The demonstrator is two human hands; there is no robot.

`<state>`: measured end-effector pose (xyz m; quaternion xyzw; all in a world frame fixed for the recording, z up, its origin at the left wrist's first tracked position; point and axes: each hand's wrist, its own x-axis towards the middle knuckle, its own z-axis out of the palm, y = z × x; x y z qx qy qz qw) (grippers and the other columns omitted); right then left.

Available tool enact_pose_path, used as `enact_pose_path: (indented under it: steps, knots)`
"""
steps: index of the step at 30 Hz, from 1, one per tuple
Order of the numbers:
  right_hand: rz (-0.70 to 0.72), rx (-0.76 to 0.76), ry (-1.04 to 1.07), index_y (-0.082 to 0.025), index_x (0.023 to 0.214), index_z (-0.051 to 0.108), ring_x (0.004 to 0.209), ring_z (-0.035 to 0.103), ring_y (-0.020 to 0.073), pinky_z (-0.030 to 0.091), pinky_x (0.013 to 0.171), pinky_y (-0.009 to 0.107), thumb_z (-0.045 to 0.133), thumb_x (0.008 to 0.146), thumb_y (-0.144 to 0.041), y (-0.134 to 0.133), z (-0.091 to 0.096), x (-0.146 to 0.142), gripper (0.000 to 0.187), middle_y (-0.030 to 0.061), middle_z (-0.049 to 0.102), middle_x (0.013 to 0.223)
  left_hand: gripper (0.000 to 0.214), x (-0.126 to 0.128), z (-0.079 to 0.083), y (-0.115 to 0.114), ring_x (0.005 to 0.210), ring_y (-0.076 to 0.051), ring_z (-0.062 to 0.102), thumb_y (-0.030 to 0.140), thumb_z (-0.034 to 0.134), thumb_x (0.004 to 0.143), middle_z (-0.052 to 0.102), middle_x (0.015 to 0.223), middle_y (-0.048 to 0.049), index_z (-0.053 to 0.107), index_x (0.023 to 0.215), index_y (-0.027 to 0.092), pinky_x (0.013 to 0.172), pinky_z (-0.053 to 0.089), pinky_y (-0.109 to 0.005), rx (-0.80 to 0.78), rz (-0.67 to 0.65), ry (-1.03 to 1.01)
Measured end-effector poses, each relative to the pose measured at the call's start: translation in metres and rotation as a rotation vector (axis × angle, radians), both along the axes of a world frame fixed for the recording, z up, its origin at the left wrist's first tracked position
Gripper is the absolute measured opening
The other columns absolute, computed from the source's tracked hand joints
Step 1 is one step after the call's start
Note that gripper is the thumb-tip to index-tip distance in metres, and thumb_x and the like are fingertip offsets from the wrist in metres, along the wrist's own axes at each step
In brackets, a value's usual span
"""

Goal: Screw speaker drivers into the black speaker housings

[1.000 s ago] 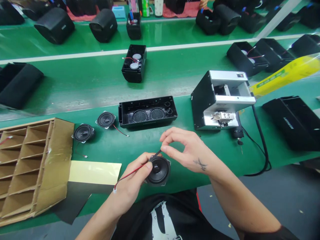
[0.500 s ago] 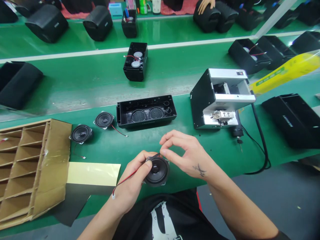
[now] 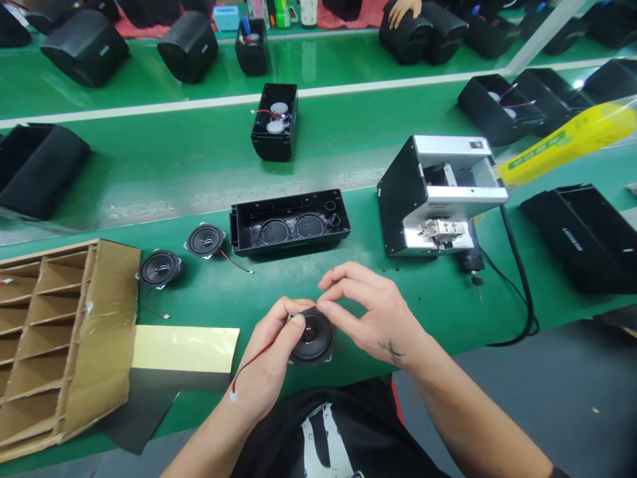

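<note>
My left hand grips a round black speaker driver by its left side, the thumb on its rim. A red and black wire with a white plug hangs from it over my left wrist. My right hand is at the driver's upper edge, thumb and forefinger pinched on a thin black strip along the rim; the strip's far end is hidden by my fingers. Beyond the hands lies an open black speaker housing with two round grilles. Two more drivers, one nearer and one farther, lie to its left.
A cardboard divider box stands at left, beside a pale yellow sheet and black sheets. A silver and black machine and an electric screwdriver are at right. Across the bench, a person's hand rests on a black housing.
My right fingers have come slightly closer to the driver's rim, and the black strip now lies nearer along it. The left hand keeps its hold. The view has shifted slightly.
</note>
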<state>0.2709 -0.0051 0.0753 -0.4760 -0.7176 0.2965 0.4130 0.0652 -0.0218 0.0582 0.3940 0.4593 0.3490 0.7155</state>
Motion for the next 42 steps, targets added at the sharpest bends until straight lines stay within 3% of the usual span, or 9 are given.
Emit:
enact_pose_path:
  steps: [11, 17, 22, 27, 42]
  knots:
    - [0.003, 0.027, -0.024, -0.017, 0.090, 0.076, 0.098, 0.071, 0.0169, 0.058, 0.089, 0.031, 0.071, 0.100, -0.016, 0.000, -0.004, 0.003, 0.011, 0.0055, 0.075, 0.108, 0.027, 0.007, -0.004, 0.001, 0.093, -0.013, 0.059, 0.048, 0.067, 0.103, 0.070, 0.106, 0.0021, 0.064, 0.091, 0.024, 0.082, 0.047, -0.023, 0.039, 0.013, 0.033]
    - [0.033, 0.007, -0.102, -0.021, 0.120, 0.077, 0.119, 0.070, 0.0211, 0.057, 0.106, 0.037, 0.072, 0.103, -0.022, 0.006, 0.000, 0.017, 0.018, 0.0068, 0.075, 0.128, 0.027, 0.002, -0.003, 0.002, 0.099, -0.014, 0.062, 0.048, 0.064, 0.104, 0.071, 0.115, 0.0002, 0.063, 0.094, 0.023, 0.083, 0.048, -0.025, 0.084, -0.016, 0.094]
    - [0.108, -0.026, -0.142, -0.021, 0.102, 0.073, 0.116, 0.069, 0.0213, 0.055, 0.102, 0.038, 0.074, 0.102, -0.025, 0.011, 0.010, 0.019, 0.004, 0.0062, 0.072, 0.127, 0.025, 0.000, 0.003, 0.006, 0.096, -0.014, 0.062, 0.045, 0.061, 0.106, 0.072, 0.113, -0.0002, 0.065, 0.095, 0.023, 0.082, 0.048, -0.026, 0.124, -0.076, 0.123]
    - [0.113, -0.035, -0.202, -0.021, 0.091, 0.068, 0.116, 0.068, 0.0219, 0.053, 0.098, 0.040, 0.069, 0.101, -0.018, 0.011, 0.013, 0.013, 0.011, 0.0045, 0.071, 0.127, 0.024, 0.003, 0.006, 0.008, 0.091, -0.014, 0.062, 0.044, 0.062, 0.105, 0.072, 0.103, 0.0002, 0.066, 0.094, 0.023, 0.079, 0.048, -0.025, 0.121, -0.068, 0.130]
    - [0.009, -0.245, 0.038, -0.022, 0.083, 0.067, 0.113, 0.070, 0.0174, 0.052, 0.102, 0.035, 0.073, 0.092, -0.015, -0.005, 0.001, 0.006, 0.013, 0.0015, 0.070, 0.123, 0.022, 0.011, 0.003, 0.007, 0.087, -0.014, 0.063, 0.041, 0.071, 0.097, 0.072, 0.102, -0.0015, 0.066, 0.088, 0.021, 0.077, 0.051, -0.025, 0.043, 0.038, 0.041]
